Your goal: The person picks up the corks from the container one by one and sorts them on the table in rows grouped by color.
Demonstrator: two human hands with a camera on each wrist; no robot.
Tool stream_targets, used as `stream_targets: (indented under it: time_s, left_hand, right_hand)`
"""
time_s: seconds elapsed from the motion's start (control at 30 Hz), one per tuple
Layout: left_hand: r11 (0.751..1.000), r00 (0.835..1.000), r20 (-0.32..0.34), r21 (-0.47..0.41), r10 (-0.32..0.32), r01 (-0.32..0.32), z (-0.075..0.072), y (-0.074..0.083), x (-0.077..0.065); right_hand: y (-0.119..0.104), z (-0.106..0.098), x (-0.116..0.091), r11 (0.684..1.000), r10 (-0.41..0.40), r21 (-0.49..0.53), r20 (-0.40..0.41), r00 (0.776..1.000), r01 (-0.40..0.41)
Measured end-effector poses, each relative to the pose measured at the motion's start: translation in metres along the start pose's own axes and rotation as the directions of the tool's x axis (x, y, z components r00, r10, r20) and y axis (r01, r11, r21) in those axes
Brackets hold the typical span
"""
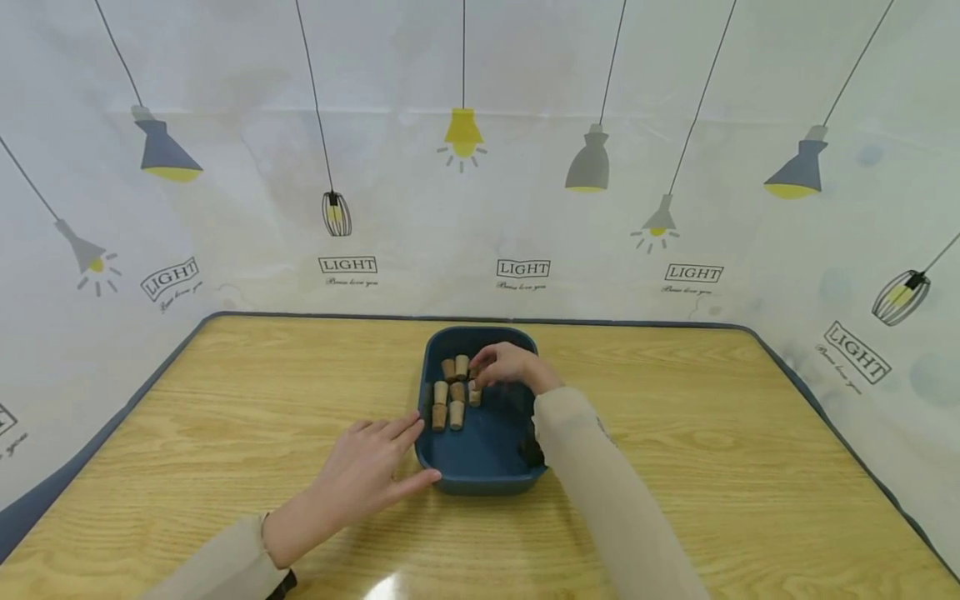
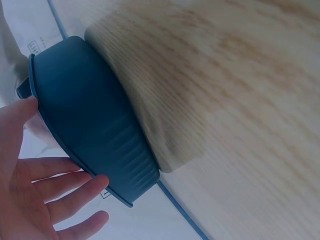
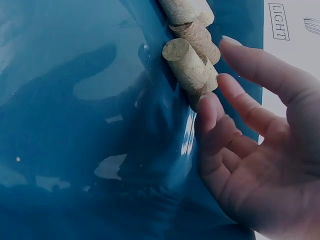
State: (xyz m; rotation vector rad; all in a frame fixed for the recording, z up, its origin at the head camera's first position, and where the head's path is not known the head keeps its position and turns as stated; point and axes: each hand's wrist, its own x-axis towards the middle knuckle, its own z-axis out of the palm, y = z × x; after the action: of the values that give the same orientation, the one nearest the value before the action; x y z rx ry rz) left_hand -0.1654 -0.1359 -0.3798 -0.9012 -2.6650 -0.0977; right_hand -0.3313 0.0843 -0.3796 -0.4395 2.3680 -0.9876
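Note:
Several tapered corks [image 1: 457, 415], some pale and some darker brown, lie in short rows on the floor of a dark blue plastic tray [image 1: 487, 482]. My right hand [image 1: 510, 367] reaches into the tray's far part. In the right wrist view its fingertips are right at the end of a pale cork [image 3: 186, 60], thumb and index finger apart. Darker cork [image 3: 197, 40] sits against that one. My left hand [image 1: 367, 467] rests at the tray's left side. In the left wrist view its spread fingers [image 2: 80, 197] and thumb lie along the tray's rim.
The tray stands on a wood-grain table [image 1: 225, 400] near its back edge. Behind it rises a pale backdrop [image 1: 405, 167] printed with hanging lamps. A black object [image 1: 531, 450] shows beside my right sleeve, over the tray's near right corner.

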Motion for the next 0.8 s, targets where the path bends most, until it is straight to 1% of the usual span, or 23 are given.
stream_targets:
  time_s: [0.07,0.1,0.13,0.17,0.2,0.3,0.33,0.37,0.4,0.47,0.57,0.67,0.8]
  left_hand:
    - [1.000,1.000,-0.006,0.003,0.003,-0.003,0.000,0.000,0.000]
    - [1.000,1.000,-0.008,0.004,0.004,-0.004,0.001,-0.001,0.000]
    - [1.000,1.000,-0.011,0.005,0.004,-0.004,0.001,-0.001,0.000]
    - [1.000,1.000,-0.014,0.006,0.004,-0.004,0.001,-0.001,0.000]
    - [1.000,1.000,-0.016,0.007,0.005,-0.005,0.001,-0.001,0.000]
    - [1.000,1.000,-0.019,0.007,0.007,-0.007,0.001,0.000,0.000]
    - [1.000,1.000,-0.018,0.007,0.007,-0.007,0.001,0.000,0.000]
    - [1.000,1.000,-0.017,0.007,0.006,-0.006,0.001,0.000,0.000]
    - [1.000,1.000,-0.016,0.006,0.006,-0.006,0.001,0.000,0.000]
    - [1.000,1.000,-0.014,0.003,0.004,-0.004,0.001,0.001,0.000]
    - [1.000,1.000,-0.013,0.000,-0.001,0.001,0.000,0.001,0.000]
    - [1.000,1.000,-0.011,-0.004,-0.003,0.003,0.000,0.001,0.000]
    - [1.000,1.000,-0.014,0.002,-0.002,0.002,0.000,0.001,0.001]
  right_hand:
    - [0.022,0.000,0.023,1.000,0.009,-0.001,0.027,1.000,-0.009]
    - [0.030,0.000,0.033,1.000,0.029,-0.007,0.043,0.999,-0.029]
    - [0.040,0.000,0.042,1.000,0.029,-0.014,0.058,0.998,-0.028]
    - [0.045,0.001,0.049,0.999,0.040,-0.004,0.066,0.997,-0.040]
    - [0.049,0.001,0.053,0.998,0.067,-0.002,0.069,0.995,-0.067]
    - [0.023,0.006,0.026,0.991,0.133,-0.020,0.051,0.990,-0.132]
    - [0.017,0.008,0.017,0.992,0.126,-0.026,0.037,0.991,-0.125]
    - [0.009,0.010,0.008,0.990,0.143,-0.020,0.025,0.989,-0.142]
    - [0.004,0.012,0.001,0.990,0.140,-0.026,0.019,0.990,-0.139]
    - [-0.002,0.014,-0.008,0.990,0.139,-0.026,0.011,0.990,-0.138]
    - [-0.004,0.016,-0.011,0.989,0.147,-0.033,0.007,0.989,-0.147]
    - [-0.003,0.016,-0.009,0.986,0.151,-0.066,0.004,0.989,-0.150]
    - [-0.006,0.012,-0.008,0.985,0.137,-0.105,-0.002,0.991,-0.136]
